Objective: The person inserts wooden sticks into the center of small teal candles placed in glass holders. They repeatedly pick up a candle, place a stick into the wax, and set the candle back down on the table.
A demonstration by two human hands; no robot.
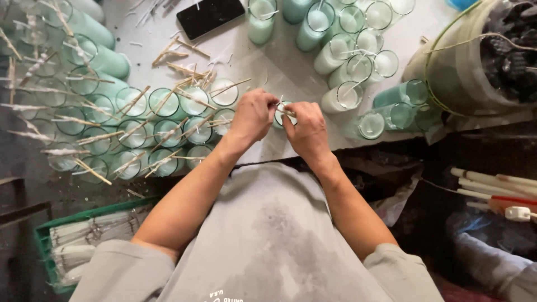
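Mostly hidden, glass candle jar [279,116] in the grip of left hand [253,116] and right hand [306,131], stick barely discernible.

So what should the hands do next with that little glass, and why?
Probably settle the white wick in the middle of the glass. Both the left hand and right hand pinch at that glass's rim, and the wick seems to lie slanted across it. The finished-looking glasses on the left each carry a wooden stick across the top.

Soft daylight, dim edges, wide-angle distortion
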